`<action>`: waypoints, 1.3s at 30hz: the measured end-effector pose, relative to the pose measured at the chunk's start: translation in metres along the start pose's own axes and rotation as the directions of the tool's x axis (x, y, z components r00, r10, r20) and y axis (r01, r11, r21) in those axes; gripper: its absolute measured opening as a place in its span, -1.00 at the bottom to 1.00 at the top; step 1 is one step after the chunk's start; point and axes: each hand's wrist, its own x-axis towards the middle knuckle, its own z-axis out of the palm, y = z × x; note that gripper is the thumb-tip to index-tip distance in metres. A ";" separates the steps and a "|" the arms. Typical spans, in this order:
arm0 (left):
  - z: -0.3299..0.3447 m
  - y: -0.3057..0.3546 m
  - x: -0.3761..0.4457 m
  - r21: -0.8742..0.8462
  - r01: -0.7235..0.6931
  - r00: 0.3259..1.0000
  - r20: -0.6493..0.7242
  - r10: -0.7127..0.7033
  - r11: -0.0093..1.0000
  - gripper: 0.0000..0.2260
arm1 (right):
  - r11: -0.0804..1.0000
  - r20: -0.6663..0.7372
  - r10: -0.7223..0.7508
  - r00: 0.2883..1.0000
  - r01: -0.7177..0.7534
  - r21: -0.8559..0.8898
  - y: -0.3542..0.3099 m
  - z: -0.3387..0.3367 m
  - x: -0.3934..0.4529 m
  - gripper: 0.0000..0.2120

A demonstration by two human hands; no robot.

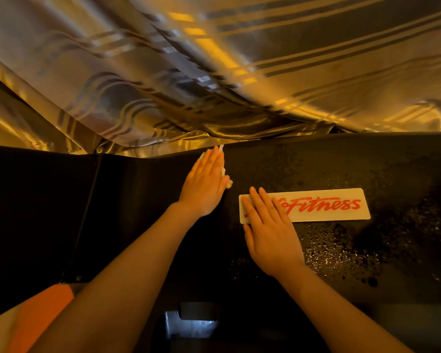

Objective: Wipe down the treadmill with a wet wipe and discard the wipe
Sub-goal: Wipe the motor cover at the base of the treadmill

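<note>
The treadmill's black front cover (341, 164) fills the lower half of the view, speckled with wet droplets at the right. My left hand (205, 182) lies flat with straight fingers on the cover near its upper edge, pressing a white wet wipe (224, 171) whose edges peek out beside the fingers. My right hand (267, 230) rests flat on the cover, its fingers over the left end of a white label (329, 207) with red "Fitness" lettering. Most of the wipe is hidden under my left palm.
A shiny striped curtain (214, 72) hangs just behind the cover's upper edge. An orange part (36, 309) shows at the lower left, and a grey metal piece (189, 324) lies below the cover between my forearms.
</note>
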 end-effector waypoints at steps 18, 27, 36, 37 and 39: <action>0.009 0.002 -0.026 0.091 -0.067 0.998 0.006 0.067 0.994 -0.44 | 1.000 -0.010 -0.001 1.000 0.001 0.008 0.000 0.001 0.000 -0.46; 0.003 0.007 -0.005 0.095 -0.078 0.997 0.026 0.075 0.992 -0.44 | 1.000 -0.002 0.017 1.000 -0.017 0.005 0.000 0.000 0.000 -0.43; 0.028 0.005 -0.078 0.170 -0.157 0.988 0.034 0.154 0.973 -0.44 | 1.000 -0.013 0.024 1.000 -0.024 -0.009 0.000 0.002 0.000 -0.42; 0.024 0.007 -0.066 0.149 -0.127 0.991 0.064 0.118 0.981 -0.44 | 1.000 -0.012 0.023 1.000 -0.023 -0.011 0.000 0.002 0.000 -0.42; 0.013 0.010 -0.035 0.122 -0.061 0.997 0.047 0.055 0.991 -0.44 | 1.000 -0.012 0.021 1.000 -0.021 -0.012 0.000 0.002 0.000 -0.42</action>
